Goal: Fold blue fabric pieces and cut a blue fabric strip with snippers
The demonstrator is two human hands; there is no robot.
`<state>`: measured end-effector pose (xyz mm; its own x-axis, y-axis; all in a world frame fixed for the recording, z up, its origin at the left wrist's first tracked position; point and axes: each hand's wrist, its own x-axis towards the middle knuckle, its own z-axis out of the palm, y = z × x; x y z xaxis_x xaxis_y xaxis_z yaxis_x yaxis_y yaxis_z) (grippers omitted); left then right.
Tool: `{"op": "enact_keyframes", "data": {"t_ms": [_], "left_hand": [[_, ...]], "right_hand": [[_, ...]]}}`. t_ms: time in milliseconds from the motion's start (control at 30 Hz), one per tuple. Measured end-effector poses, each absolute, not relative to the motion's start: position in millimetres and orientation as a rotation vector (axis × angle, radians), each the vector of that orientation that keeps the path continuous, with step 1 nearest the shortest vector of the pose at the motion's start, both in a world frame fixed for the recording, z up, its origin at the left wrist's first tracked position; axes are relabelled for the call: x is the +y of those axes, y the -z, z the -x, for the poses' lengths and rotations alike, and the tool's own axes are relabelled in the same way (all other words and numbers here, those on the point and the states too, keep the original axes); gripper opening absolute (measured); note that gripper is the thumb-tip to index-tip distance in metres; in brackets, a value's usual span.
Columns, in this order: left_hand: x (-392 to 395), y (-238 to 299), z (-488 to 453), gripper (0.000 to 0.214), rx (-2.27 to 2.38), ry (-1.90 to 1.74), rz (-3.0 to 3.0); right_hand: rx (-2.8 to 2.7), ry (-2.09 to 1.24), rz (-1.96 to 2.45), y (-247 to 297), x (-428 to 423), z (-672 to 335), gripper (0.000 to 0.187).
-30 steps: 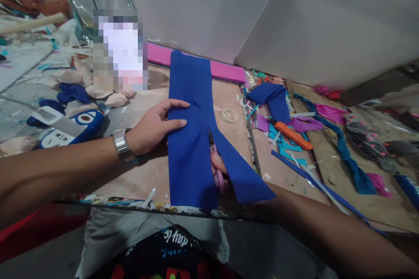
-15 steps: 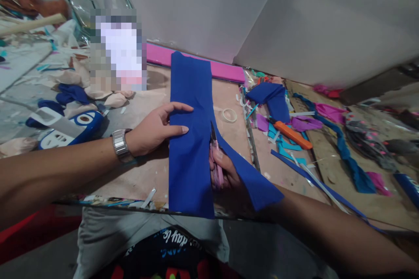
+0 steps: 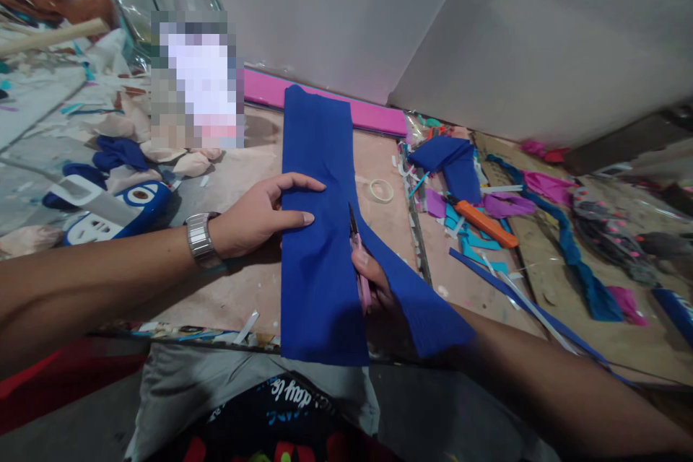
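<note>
Blue fabric point(image 3: 319, 296) is stretching from the bench's point(image 3: 232, 296) front edge to its back edge. Its cut flap point(image 3: 430, 307) is draping over the right hand point(image 3: 373, 274), which is gripping pink-handled scissors point(image 3: 364, 290) at the slit. The left hand point(image 3: 254, 213) is pressing the fabric's left side, thumb and forefinger spread. Farther back, a pink strip point(image 3: 376, 117) is lining the back edge.

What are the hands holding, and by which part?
The right hand holds pink and black scissors by the handles. The left hand rests on a long blue sheet; whether it grips the edge is unclear.
</note>
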<state>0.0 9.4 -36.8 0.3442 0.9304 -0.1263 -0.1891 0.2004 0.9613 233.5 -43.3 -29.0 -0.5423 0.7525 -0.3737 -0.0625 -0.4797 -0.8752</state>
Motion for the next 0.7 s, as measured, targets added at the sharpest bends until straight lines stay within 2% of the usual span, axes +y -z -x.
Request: {"op": "enact_keyframes", "data": {"t_ms": [267,500,700], "left_hand": [[9.5,36.9,-0.2,0.054,0.892,-0.943,-1.072],[8.1,34.6,-1.2,0.064,0.811,-0.912,-1.009],[6.0,32.4,-0.1,0.071,0.824,-0.862,-0.969]], "right_hand": [[-1.104,-2.046,1.137,24.1,-35.6,-235.4,0.047],[-1.074,-2.087,1.067,24.0,-37.5,-233.2,0.045],[-1.005,-2.222,0.94,17.0,-39.2,-229.6,0.036]]}}
